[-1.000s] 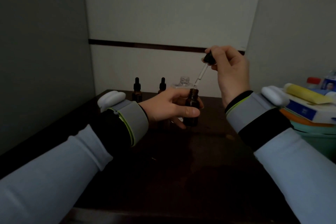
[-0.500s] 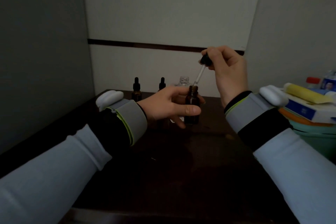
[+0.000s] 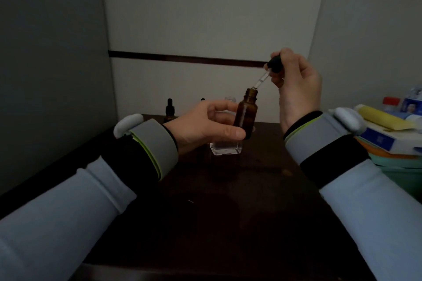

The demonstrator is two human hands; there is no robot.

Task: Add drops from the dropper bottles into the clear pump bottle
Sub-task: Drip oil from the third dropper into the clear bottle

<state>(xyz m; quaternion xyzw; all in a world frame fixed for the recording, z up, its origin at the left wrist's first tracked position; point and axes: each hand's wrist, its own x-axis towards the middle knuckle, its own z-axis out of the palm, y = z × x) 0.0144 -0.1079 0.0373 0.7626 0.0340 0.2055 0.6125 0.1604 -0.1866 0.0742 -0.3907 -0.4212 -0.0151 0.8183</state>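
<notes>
Mid-table, clutching amber glass bottle (image 3: 246, 114) in curled left hand (image 3: 205, 126); pinching black-bulbed dropper (image 3: 265, 76) in right hand (image 3: 299, 91); could clip rim, dripping outside clear square bottle (image 3: 226, 149).

A clear square-based bottle (image 3: 225, 149) is stood on the dark wooden table (image 3: 228, 207), and behind it, by the wall, a black-capped dropper bottle (image 3: 169, 110) and the cap of a second dropper bottle (image 3: 202, 99) are seen.

Dim light; pale walls (image 3: 205, 7); dark wooden table (image 3: 228, 212).
</notes>
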